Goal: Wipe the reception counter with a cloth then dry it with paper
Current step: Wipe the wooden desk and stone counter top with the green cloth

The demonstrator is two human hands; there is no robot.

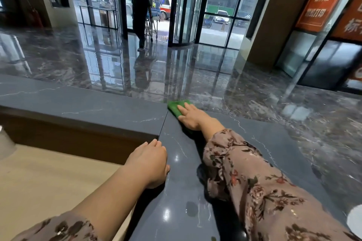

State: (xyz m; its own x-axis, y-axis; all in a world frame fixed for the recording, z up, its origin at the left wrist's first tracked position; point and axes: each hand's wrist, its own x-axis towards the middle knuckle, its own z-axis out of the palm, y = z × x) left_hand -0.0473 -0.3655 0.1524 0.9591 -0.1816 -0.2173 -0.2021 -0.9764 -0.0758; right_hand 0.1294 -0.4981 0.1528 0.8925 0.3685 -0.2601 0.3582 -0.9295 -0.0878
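A dark grey stone reception counter [121, 111] runs from the left and turns toward me at a corner seam. A green cloth [175, 108] lies flat at the far edge of the counter by that corner. My right hand [191, 117] presses on it with straight fingers, arm stretched forward in a floral sleeve. My left hand [150, 164] rests on the counter's inner edge near the seam, fingers curled over the edge, holding nothing loose. Wet streaks and bright reflections show on the near counter top [176, 211].
A lower beige desk surface [39, 182] lies to the left behind the counter. A white object [355, 219] sits at the counter's right edge. Beyond the counter is a glossy marble lobby floor; a person [140, 11] stands at the glass doors.
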